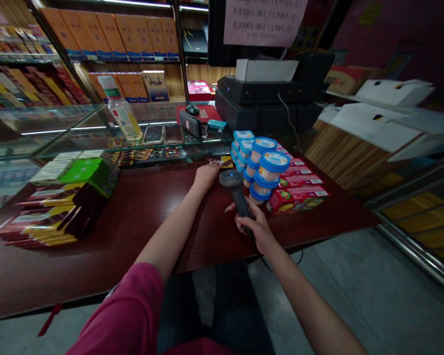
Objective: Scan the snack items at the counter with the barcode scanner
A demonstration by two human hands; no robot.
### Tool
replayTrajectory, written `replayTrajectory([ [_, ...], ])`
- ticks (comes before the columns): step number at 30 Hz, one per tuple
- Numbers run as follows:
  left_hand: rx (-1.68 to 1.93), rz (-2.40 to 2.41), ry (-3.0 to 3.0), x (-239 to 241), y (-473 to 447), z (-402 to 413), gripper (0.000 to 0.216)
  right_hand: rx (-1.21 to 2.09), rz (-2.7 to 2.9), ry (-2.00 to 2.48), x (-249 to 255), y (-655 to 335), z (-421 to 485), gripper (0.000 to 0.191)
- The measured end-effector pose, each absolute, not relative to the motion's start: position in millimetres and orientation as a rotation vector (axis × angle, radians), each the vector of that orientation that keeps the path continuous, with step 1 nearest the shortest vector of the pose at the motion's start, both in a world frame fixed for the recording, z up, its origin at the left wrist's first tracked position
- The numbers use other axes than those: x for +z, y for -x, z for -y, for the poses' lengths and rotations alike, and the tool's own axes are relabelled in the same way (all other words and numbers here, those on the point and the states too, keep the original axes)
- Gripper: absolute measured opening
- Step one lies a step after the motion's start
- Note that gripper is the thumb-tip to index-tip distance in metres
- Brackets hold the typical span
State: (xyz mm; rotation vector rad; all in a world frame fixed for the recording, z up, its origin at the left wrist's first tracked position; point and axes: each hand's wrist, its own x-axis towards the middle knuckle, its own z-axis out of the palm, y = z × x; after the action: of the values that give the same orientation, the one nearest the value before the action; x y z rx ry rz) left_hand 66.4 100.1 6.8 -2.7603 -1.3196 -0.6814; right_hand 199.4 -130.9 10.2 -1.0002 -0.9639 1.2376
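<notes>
My right hand (254, 222) is wrapped around the handle of a black barcode scanner (240, 197), its head raised above the table. Ahead and to the left, my left hand (207, 175) has its fingers closed over a flat yellow-and-brown packet (227, 161), partly hidden by the hand, low over the table's far edge. Just right of that packet stand stacked tubs with blue lids (272, 165). Red boxes (298, 195) lie in a row beside the tubs. On the left is a pile of similar yellow-and-brown packets (44, 222), with green and white packs (85, 170) behind it.
Beyond the dark wooden table (140, 212) is a glass counter with a drink bottle (124, 116), a phone (153, 134) and a black case (190, 123). Black checkout equipment (270, 108) stands behind the tubs. White cartons (385, 118) are at the right.
</notes>
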Motion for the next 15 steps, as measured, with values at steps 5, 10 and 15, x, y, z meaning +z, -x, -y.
replayTrajectory([
  [5,-0.681,1.229,2.828,-6,-67,-121,0.053,1.228,0.907,1.043,14,-199,132,0.051],
  [10,-0.587,1.163,2.897,-7,-64,-126,0.059,1.242,0.920,1.048,19,-199,132,0.050],
  [15,-0.647,1.277,2.843,2,-62,-114,0.064,1.231,0.959,1.045,18,-198,132,0.045],
])
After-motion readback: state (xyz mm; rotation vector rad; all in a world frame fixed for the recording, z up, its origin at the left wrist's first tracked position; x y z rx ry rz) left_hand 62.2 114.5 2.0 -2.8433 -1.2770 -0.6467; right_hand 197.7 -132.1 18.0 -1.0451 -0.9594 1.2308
